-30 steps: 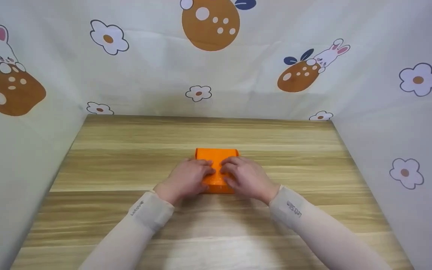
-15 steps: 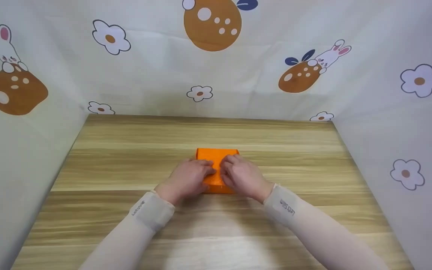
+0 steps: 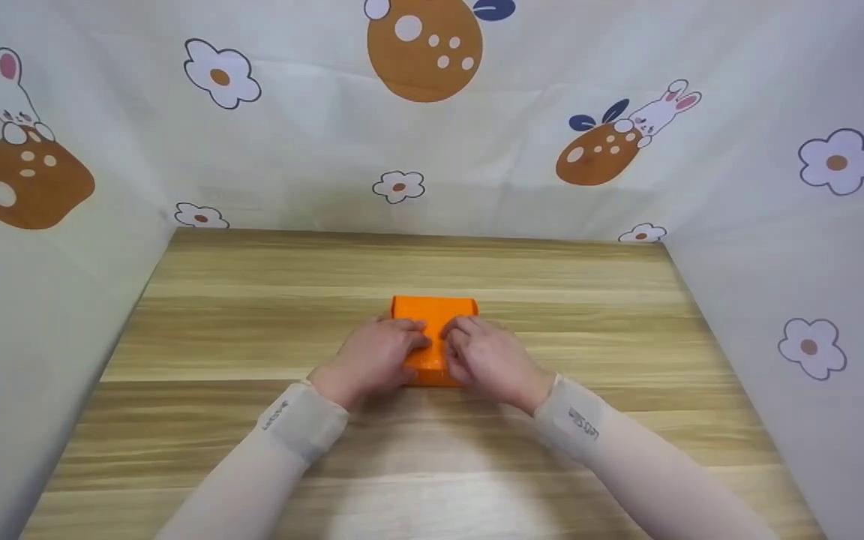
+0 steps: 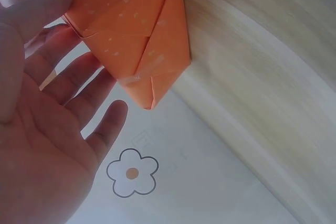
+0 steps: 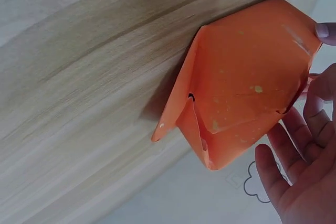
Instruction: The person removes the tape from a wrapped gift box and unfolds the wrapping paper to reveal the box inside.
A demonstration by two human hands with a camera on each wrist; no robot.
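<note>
An orange paper-wrapped package (image 3: 433,306) lies on the wooden table, between both hands. My left hand (image 3: 372,354) holds its left side, with the thumb at the near edge and the fingers over the top. In the left wrist view, the end of the orange paper (image 4: 123,22) is folded into slanting creases that narrow to a point. From the other side, my right hand (image 3: 496,360) pinches the paper with bent fingers. Loose flaps stand out from the orange paper (image 5: 247,72) in the right wrist view. What lies inside the paper is hidden.
The wood-grain table (image 3: 267,277) extends around the package. Pale cloth walls (image 3: 297,135) printed with rabbits, fruit and flowers enclose it at the back and both sides.
My right hand's fingers have drawn closer together and bent more on the package's right side. The left hand and the package have stayed almost in place.
</note>
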